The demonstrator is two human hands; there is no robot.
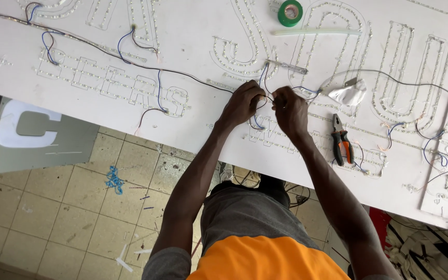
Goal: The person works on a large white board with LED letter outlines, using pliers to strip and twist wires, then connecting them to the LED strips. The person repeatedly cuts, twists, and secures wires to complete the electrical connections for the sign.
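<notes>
Both my hands meet over a large white sign board [193, 46] lined with rows of small lights forming letter shapes. My left hand [243, 103] pinches thin blue and black wires [262, 78] that run up to a small strip on the board. My right hand [289, 108] is closed on the same wire ends, its fingertips touching those of the left. More wires [307, 91] trail off to the right from between the hands.
Pliers with orange and black handles [341, 146] lie right of my right hand. A crumpled white scrap [349, 95], a green tape roll [290, 12] and a pale tube [317, 31] rest farther back. Tiled floor [79, 207] with scraps lies below the board's edge.
</notes>
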